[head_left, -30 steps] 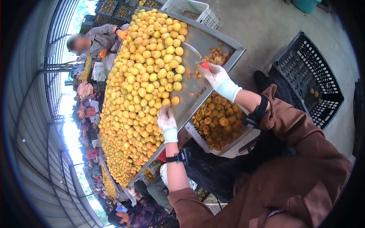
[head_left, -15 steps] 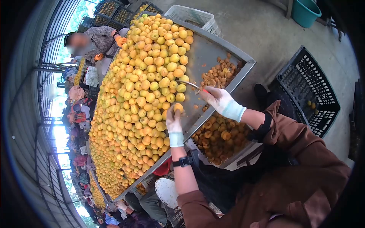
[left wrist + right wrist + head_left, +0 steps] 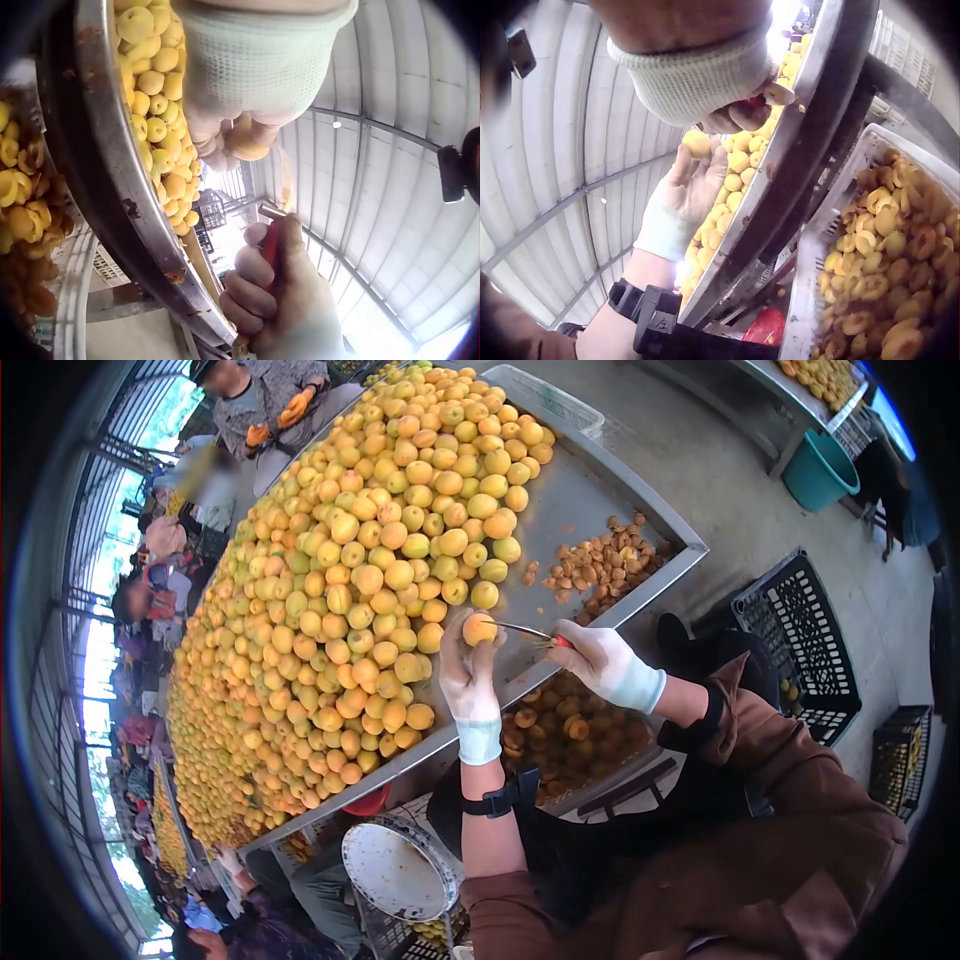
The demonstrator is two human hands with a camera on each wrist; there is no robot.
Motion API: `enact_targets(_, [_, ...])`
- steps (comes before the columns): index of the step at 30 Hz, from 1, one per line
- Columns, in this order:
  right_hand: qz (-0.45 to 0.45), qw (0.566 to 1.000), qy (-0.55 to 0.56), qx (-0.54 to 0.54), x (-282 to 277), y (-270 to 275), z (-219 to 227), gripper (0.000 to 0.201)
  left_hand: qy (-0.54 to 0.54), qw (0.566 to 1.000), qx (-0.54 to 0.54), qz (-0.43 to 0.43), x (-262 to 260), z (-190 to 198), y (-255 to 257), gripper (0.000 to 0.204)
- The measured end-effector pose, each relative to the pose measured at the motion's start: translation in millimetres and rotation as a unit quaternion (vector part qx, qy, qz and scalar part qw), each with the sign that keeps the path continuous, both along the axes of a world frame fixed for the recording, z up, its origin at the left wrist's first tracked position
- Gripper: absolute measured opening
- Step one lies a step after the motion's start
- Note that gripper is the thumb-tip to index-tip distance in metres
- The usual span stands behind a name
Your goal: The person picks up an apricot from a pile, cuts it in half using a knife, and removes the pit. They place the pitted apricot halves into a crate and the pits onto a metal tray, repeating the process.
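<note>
My gloved left hand (image 3: 468, 685) pinches a single apricot (image 3: 479, 627) between thumb and fingers, above the edge of the fruit heap. Gripped by its red handle (image 3: 273, 244), a knife with a thin curved blade (image 3: 520, 628) is in my gloved right hand (image 3: 602, 665). The blade reaches left, its tip right at the held apricot. Beside both hands, a large heap of whole apricots (image 3: 340, 600) covers most of the metal table (image 3: 570, 490). In the right wrist view, the right hand's own fingers hide most of the knife.
Small brown apricot stones (image 3: 605, 565) lie at the table's right corner. Below the near edge stands a white crate (image 3: 802, 285) of halved apricots (image 3: 885, 247). A black crate (image 3: 800, 630) and a teal bucket (image 3: 820, 470) are on the floor; a round white lid-like top (image 3: 395, 868) is lower left.
My left hand has picked an apricot from the heap and brought it toward the knife. The right hand has moved from near the stones to the apricot, bringing the blade to it. The head view has shifted.
</note>
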State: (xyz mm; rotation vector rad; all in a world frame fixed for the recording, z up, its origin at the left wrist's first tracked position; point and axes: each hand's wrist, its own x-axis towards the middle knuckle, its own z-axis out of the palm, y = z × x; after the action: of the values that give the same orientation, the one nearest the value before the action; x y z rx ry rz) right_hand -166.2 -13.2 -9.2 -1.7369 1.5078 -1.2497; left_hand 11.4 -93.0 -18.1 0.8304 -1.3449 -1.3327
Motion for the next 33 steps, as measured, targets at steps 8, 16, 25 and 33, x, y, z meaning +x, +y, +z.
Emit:
enact_targets(8, [0.018, 0.999, 0.027, -0.008, 4.2, -5.1, 1.0, 0.023, -0.059, 0.996, -0.055, 0.039, 10.3, -4.0, -5.3, 0.041])
enact_targets(16, [-0.002, 0.997, 0.082, -0.013, -3.8, -1.2, 3.4, 0.026, -0.089, 0.993, -0.061, 0.047, 5.6, -3.0, -3.4, 0.041])
enact_targets(25, [-0.032, 0.991, 0.125, 0.021, 7.8, 2.7, -10.5, 0.030, -0.038, 0.999, 0.005, 0.010, -9.6, -2.9, 9.2, 0.034])
enact_targets(33, [-0.060, 0.995, 0.081, 0.024, 30.2, 3.8, -21.4, 0.037, 0.041, 0.997, 0.059, 0.007, -24.9, -3.4, 21.0, 0.046])
